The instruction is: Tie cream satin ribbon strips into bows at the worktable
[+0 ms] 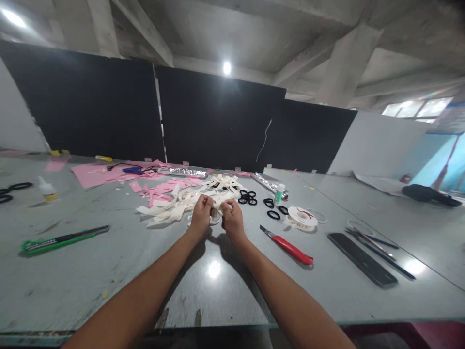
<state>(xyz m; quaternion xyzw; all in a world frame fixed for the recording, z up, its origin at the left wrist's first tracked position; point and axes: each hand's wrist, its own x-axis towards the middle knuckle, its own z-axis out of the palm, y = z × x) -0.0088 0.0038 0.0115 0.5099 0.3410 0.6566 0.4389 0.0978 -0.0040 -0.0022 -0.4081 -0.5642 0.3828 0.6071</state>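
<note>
one head-worn view looks forward and down across the table, close above the person's outstretched forearms.

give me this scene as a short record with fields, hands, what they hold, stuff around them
left hand: closed on a cream ribbon strip, fingers pinched
right hand: close beside the left, fingers curled around a small item that I cannot make out
surface: grey table
right of hands: red-handled knife, ribbon spool, black rings, dark ruler
left of hands: green-handled knife, small glue bottle
behind hands: pink paper scraps, foil roll
</note>
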